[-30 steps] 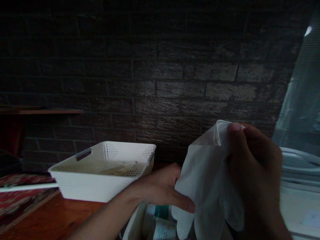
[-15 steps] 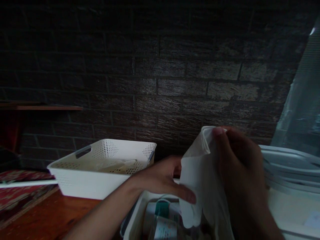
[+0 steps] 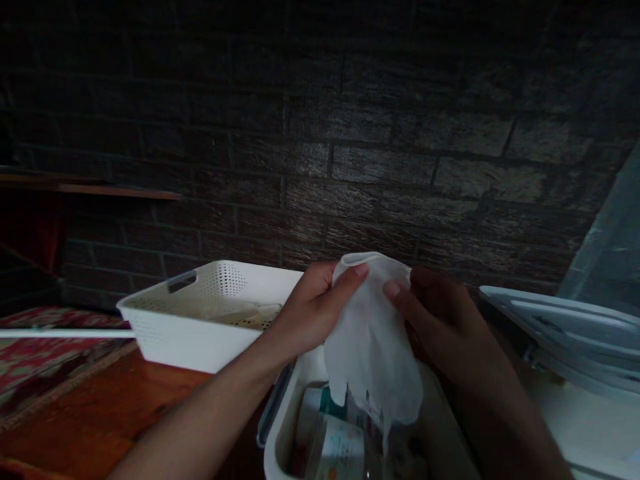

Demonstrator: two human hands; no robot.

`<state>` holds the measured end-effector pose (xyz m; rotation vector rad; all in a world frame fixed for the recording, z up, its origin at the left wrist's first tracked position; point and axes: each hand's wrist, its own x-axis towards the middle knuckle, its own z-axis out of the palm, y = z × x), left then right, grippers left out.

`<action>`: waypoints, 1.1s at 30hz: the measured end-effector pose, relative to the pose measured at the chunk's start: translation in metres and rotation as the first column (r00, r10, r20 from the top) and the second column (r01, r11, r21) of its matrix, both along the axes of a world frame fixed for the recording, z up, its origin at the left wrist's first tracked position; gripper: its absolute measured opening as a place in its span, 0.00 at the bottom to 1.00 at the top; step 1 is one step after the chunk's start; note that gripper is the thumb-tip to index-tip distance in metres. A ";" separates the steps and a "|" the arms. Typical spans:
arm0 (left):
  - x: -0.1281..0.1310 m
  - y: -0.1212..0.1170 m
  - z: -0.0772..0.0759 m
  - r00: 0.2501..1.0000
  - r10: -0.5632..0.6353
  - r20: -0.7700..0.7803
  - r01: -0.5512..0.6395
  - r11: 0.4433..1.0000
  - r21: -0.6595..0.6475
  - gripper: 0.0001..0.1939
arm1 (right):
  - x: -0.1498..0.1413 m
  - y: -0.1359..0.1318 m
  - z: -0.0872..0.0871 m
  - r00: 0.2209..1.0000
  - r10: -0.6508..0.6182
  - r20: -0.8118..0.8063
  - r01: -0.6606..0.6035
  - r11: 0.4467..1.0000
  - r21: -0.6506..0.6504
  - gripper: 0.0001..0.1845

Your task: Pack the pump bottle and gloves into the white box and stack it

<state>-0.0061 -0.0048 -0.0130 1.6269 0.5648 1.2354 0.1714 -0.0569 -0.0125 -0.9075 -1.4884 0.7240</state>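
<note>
A white rubber glove (image 3: 373,347) hangs with its fingers pointing down over a white bin (image 3: 285,433). My left hand (image 3: 313,310) pinches the left side of the glove's cuff. My right hand (image 3: 440,323) pinches the right side of the same cuff. Both hands are closed on it, side by side, just above the bin. Inside the bin lie small bottles with pale labels (image 3: 335,447).
A white perforated basket (image 3: 200,320) with a handle slot stands on the wooden table (image 3: 100,413) to the left. A dark brick wall (image 3: 350,133) rises behind. Stacked pale lids (image 3: 565,333) lie at the right. A red patterned cloth (image 3: 40,347) is at far left.
My left hand has risen from the glove's lower part to its cuff. My right hand and the glove have shifted left and down, over the bin.
</note>
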 end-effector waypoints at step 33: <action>0.002 0.003 -0.014 0.779 -0.592 0.209 0.625 0.699 -0.347 0.07 | -0.001 -0.005 -0.004 0.917 0.013 0.399 -0.144 0.943 0.300 0.19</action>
